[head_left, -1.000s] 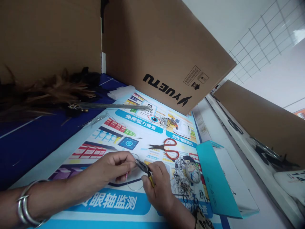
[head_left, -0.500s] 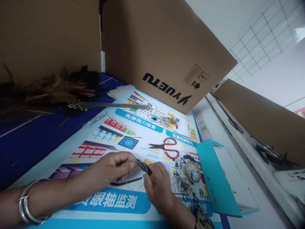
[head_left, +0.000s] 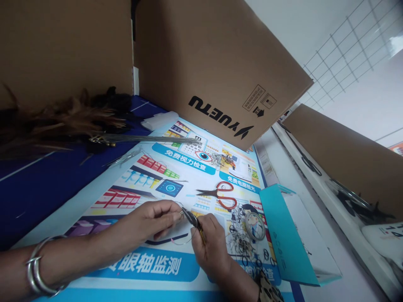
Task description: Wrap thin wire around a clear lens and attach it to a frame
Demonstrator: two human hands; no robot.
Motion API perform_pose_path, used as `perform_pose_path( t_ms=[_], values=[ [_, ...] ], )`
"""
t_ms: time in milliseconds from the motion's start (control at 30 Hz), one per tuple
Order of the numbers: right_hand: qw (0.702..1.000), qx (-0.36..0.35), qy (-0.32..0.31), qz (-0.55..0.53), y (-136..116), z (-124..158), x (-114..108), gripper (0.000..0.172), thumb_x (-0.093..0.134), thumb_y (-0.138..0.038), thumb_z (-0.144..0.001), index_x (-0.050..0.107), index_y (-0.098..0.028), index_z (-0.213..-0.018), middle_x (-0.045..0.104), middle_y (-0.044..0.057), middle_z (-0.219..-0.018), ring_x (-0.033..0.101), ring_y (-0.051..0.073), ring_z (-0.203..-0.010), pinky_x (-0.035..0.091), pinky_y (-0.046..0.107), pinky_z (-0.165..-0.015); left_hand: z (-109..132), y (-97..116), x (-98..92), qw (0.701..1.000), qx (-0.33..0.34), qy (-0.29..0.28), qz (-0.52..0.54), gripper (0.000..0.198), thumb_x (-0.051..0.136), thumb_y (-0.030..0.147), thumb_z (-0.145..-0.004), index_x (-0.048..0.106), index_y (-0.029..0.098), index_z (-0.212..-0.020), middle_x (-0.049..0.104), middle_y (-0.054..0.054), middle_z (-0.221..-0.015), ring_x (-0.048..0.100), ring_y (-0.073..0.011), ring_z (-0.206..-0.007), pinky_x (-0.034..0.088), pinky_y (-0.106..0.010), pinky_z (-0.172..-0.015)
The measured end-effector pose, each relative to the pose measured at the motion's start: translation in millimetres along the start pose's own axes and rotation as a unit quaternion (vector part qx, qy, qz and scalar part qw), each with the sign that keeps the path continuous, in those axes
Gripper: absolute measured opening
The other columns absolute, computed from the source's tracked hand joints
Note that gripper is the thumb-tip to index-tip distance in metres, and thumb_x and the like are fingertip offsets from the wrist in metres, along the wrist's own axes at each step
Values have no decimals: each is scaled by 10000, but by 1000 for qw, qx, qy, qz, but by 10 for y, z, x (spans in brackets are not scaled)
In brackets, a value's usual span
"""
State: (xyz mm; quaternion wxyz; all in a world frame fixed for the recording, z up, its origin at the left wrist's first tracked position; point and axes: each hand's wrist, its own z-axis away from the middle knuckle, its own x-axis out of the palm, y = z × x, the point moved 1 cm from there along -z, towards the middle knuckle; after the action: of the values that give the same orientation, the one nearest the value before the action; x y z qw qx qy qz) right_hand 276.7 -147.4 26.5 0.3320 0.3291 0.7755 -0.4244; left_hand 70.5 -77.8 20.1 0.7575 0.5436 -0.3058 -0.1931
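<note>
The left hand [head_left: 147, 222] is pinching a thin silver wire loop [head_left: 181, 242], fingers closed tight, seemingly steadying it. Just right of those fingers, the right hand [head_left: 209, 243] is clasping small yellow-handled metal pliers [head_left: 192, 219], whose tips are meeting the wire. Beyond the right fingers, red-handled steel scissors [head_left: 225, 195] are lying on the worktop [head_left: 135, 184].

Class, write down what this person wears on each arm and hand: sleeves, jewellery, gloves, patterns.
No gloves on either hand, no rings visible. Behind the left hand the forearm has no sleeve; silver metal bangles circle the wrist. Behind the right hand, a cuff with a tan-and-black leopard-like pattern shows at the picture's edge.
</note>
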Motion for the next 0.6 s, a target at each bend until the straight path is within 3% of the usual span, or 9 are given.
perform_pose_path(
  t_ms=[233,600],
  values=[
    [1000,-3,18,7,6,-3,-5,114,458,-214,-1016,562,-224,-970,601,42,-822,576,207,-744,437,302,-631,-17,-73,-22,1000,-25,7,9,527,684,708,-860,648,185,-918,510,60,-637,333,-101,-565,213,-261,-538],
    [999,12,-6,-32,14,-9,-8,101,494,-279,-1016,574,-217,-1007,632,70,-922,591,224,-838,476,329,-694,-17,-77,-21,999,-18,16,25,479,686,662,-862,622,189,-819,508,54,-590,351,-98,-542,234,-258,-533]
  ],
)
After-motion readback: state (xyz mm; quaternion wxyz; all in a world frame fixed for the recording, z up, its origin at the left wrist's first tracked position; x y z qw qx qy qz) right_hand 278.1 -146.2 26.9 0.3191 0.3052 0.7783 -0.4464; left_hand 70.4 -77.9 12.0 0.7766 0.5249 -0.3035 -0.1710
